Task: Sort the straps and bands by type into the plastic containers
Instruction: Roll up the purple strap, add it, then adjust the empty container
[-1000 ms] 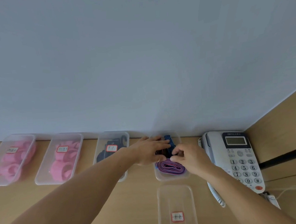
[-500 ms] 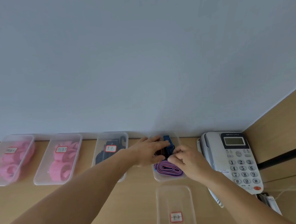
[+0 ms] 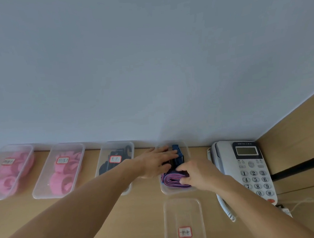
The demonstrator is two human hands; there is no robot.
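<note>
Left hand [image 3: 155, 161]: my fingers lie straight, flat on the striped band [image 3: 178, 155].
Right hand [image 3: 199, 175]: my fingers and thumb curl round the purple band [image 3: 172, 181].
Bands: both in the tub [image 3: 178, 192] just left of the phone [image 3: 248, 168].

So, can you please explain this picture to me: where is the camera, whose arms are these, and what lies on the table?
No machine here: a person works with bare hands, and the camera sits on the person's head, looking forward and down. On the table, four clear containers stand along the wall: two hold pink bands, one holds black straps, and the fourth container is open. The left hand lies flat on the blue striped band inside it; the right hand pinches the folded purple band at its near end. In front lies a clear labelled lid, and a telephone stands to the right.
</note>
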